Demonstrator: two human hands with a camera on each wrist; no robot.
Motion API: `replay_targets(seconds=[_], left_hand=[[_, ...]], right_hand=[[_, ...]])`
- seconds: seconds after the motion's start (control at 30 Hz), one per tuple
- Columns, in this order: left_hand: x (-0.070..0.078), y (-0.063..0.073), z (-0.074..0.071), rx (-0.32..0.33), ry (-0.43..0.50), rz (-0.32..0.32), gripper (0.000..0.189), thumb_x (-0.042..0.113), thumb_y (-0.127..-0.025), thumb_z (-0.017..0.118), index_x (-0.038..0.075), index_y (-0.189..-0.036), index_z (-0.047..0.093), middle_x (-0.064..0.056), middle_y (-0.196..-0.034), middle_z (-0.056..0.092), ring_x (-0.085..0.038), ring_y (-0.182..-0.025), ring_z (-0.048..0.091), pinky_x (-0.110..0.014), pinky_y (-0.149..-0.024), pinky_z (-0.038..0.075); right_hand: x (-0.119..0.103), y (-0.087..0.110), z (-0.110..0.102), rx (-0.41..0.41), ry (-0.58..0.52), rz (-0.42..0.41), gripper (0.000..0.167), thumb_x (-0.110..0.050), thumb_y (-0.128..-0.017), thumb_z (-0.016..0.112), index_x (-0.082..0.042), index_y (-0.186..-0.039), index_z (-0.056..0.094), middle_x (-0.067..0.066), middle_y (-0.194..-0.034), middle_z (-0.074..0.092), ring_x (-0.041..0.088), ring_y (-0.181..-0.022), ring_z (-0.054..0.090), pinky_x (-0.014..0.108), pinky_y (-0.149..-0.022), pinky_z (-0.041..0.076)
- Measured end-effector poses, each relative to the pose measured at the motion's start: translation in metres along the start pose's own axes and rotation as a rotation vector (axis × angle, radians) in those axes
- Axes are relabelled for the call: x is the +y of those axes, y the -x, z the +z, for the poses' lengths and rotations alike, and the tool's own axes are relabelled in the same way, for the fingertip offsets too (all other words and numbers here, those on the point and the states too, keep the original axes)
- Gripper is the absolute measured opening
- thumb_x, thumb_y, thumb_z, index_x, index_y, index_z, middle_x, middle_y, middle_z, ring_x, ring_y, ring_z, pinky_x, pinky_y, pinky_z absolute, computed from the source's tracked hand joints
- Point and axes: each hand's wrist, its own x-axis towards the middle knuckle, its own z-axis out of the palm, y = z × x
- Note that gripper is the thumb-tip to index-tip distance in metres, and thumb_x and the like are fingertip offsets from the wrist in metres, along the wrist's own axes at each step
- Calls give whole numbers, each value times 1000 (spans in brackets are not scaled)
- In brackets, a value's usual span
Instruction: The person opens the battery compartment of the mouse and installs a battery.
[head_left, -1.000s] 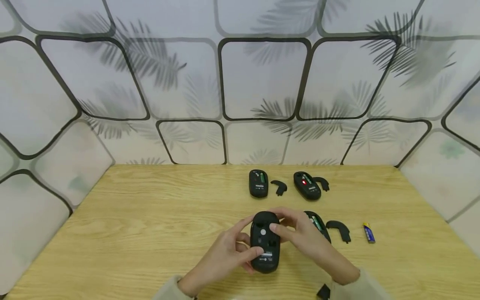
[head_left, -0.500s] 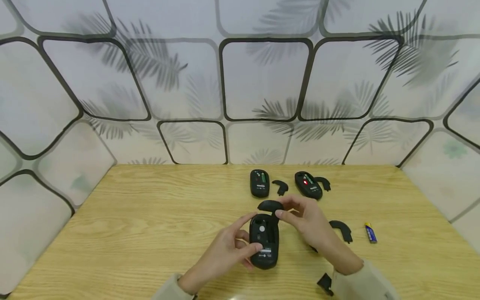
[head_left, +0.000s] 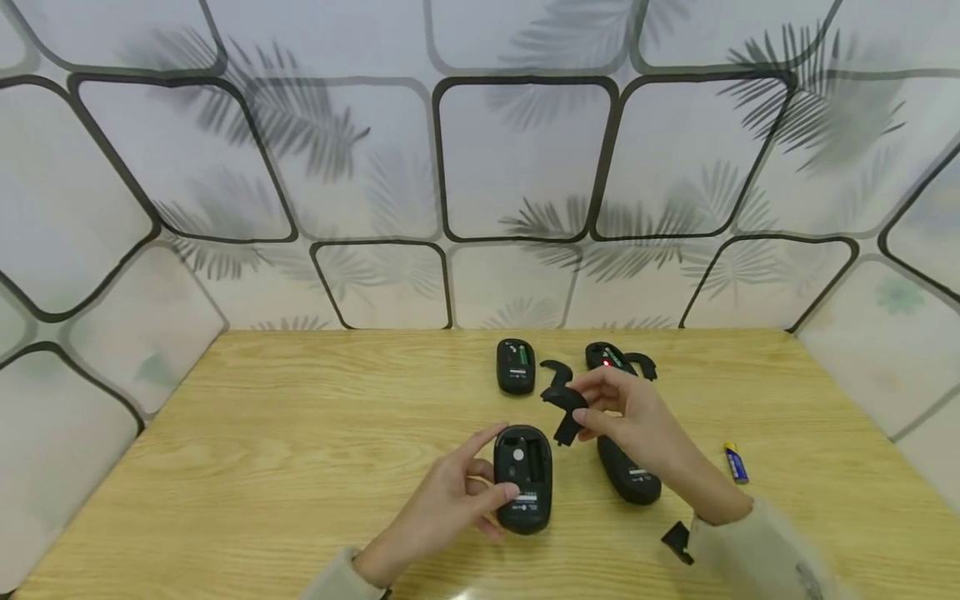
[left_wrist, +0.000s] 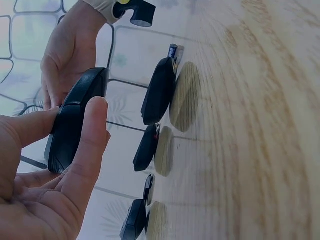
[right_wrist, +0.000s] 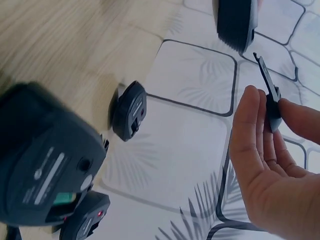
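My left hand (head_left: 446, 504) grips a black computer mouse (head_left: 523, 508) with its underside facing up, thumb across the label. The mouse's battery slot lies uncovered, and no battery shows in it. Up and to the right, my right hand (head_left: 633, 425) pinches a black battery cover (head_left: 567, 408) between thumb and fingers, apart from the mouse. The right wrist view has this cover (right_wrist: 271, 100) edge-on at the fingertips. Below the right hand another upturned mouse (head_left: 632, 479) lies on the table, partly hidden by the hand.
Farther back lie two upturned mice, one (head_left: 516, 367) with a green battery and one (head_left: 609, 354) with a red light. Loose covers (head_left: 557, 372) (head_left: 643, 364) lie beside them. A blue and yellow battery (head_left: 736, 463) is at right; a small black piece (head_left: 678, 542) lies by the right sleeve.
The cover has come off the mouse in my left hand. My right hand has carried it up and to the right. The left hand keeps its grip nearly in place.
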Motion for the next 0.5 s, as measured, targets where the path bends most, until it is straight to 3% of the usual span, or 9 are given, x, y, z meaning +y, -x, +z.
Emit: replay_targets(seconds=[0.37,0.5], left_hand=[[3,-1,-4,35,-6,-3,71,1,-97,66,9,-158,32,-12,-95,67,-41,-69,70,-49,-57,64],[3,-1,-6,45,-2,-7,71,0,-97,66,8,-158,32,-12,-94,67,-33,-72,71,-48,-57,64]], right_hand=[[12,-2,-9,-4,70,48,26,15,-92,62,16,-117,56,13,-88,64,24,-76,70,34,-68,65],[17,-4,-10,-19,98,38,27,16,-91,63,15,-117,57,12,-87,61,25,-76,70,35,-67,65]])
